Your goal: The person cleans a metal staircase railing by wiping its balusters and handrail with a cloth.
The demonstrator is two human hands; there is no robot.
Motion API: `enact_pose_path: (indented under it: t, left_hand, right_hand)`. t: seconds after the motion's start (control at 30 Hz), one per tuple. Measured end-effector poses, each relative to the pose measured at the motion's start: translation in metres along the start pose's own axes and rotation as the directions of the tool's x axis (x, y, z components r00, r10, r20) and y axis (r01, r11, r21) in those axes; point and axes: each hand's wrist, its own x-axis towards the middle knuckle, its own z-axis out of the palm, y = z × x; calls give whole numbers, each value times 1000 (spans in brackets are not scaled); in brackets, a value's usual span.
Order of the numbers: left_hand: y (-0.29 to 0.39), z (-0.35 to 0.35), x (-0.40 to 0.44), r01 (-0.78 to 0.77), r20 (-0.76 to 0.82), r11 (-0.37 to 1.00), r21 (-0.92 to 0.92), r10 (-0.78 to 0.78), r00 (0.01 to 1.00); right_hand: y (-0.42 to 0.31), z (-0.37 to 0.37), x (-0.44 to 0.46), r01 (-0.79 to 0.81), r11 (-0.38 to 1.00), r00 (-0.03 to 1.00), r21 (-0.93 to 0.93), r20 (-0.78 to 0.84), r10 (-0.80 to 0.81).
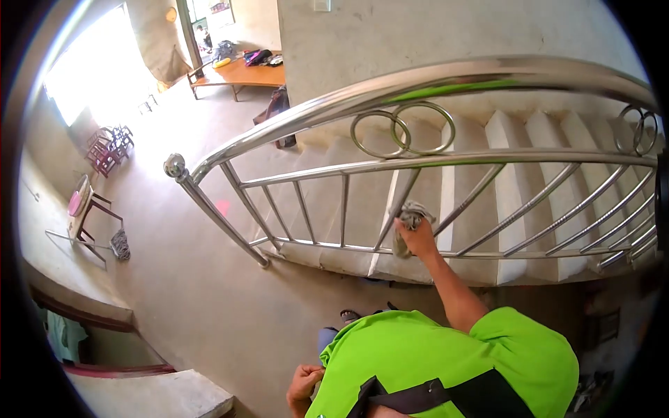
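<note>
My right hand [419,240] grips a crumpled grey rag [416,213] against one of the upright metal bars of the stair railing [411,163]. Part of the rag hangs below the fingers, near the lower rail. My left hand [304,382] is down at my side by the green shirt, its fingers curled closed; what is inside them, if anything, is hidden. Two joined metal rings [371,134] sit between the handrail and the middle rail, above the right hand.
Concrete steps [481,202] rise to the right behind the railing. A ball-topped end post [219,216] stands at its left end. Farther off are a wooden bed-like bench [244,75], stacked chairs [104,157], a mop [120,245] and a small table [82,209]. A low wall corner [202,393] is at lower left.
</note>
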Motion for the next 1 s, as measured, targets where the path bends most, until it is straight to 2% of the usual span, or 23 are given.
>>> enact_pose_path:
  t: [0.03,0.07,0.13,0.17,0.2,0.27,0.3,0.37,0.4,0.43,0.47,0.5,0.57,0.63,0.7,0.73,0.8,0.83,0.87,0.9,0.93,0.97,1.0]
  left_hand:
    - [5,-6,4,-2,1,1000,0,2,1000]
    - [13,-13,9,66,14,998,4,-66,998]
    - [27,-33,18,137,33,990,19,-137,990]
    - [31,-46,22,174,48,984,49,-176,983]
    - [36,-59,24,214,63,974,80,-219,974]
    - [50,-85,24,201,114,977,66,-207,972]
    - [58,-100,23,181,156,983,42,-186,970]
    - [80,-124,13,182,110,981,65,-188,976]
    - [92,-137,6,166,54,984,70,-170,984]
    - [98,-156,1,180,53,981,71,-184,982]
    - [102,-177,-2,186,95,980,64,-192,977]
    - [108,-190,-6,187,133,981,53,-192,972]
    - [127,-204,-16,205,81,976,72,-211,974]
    - [143,-228,-26,235,36,964,122,-241,970]
    - [140,-251,-28,206,123,975,80,-214,969]
    - [139,-259,-29,206,124,976,74,-214,969]
    - [137,-271,-30,235,109,972,-2,-233,966]
    - [136,-279,-27,243,112,970,-7,-241,964]
    - [136,-286,-24,261,137,965,-3,-258,956]
    - [137,-291,-21,279,163,960,2,-276,947]
    - [140,-294,-17,290,170,957,-1,-285,943]
    - [145,-295,-10,276,185,961,-8,-270,945]
    - [151,-295,-3,261,198,965,-14,-254,947]
  right_hand:
    - [-7,0,-7,-87,996,996,-7,5,87]
    - [-10,0,-14,-87,996,996,-5,0,87]
    - [-22,5,-24,66,997,987,49,141,-73]
    - [-60,5,-34,87,992,974,93,203,-104]
    - [-81,11,-37,79,993,977,93,191,-96]
    - [-109,27,-37,310,947,946,82,-123,-299]
    - [-102,39,-28,301,946,935,119,-231,-269]
    - [-109,54,-11,439,842,788,-312,-317,-528]
    - [-156,52,-6,379,229,556,-897,23,-831]
    - [-169,67,9,427,611,680,-667,-209,-703]
    - [-177,84,18,393,868,802,-303,-349,-485]
    - [-174,101,20,396,868,808,-300,-337,-484]
    - [-154,138,31,189,897,907,-400,-278,-315]
    - [-149,182,26,182,903,934,-388,-218,-282]
    - [-139,217,22,187,933,976,-308,-51,-213]
    - [-139,230,19,47,978,998,-203,47,-39]
    - [-138,248,16,52,998,998,38,21,-53]
    - [-137,245,21,45,999,999,31,23,-45]
    - [-136,232,30,332,885,931,-326,-35,-363]
    - [-133,217,35,509,576,767,-640,33,-641]
    - [-147,199,34,231,926,954,-299,-117,-276]
    - [-190,188,32,10,983,965,-183,-255,-57]
    - [-191,180,35,2,982,965,-187,-257,-51]
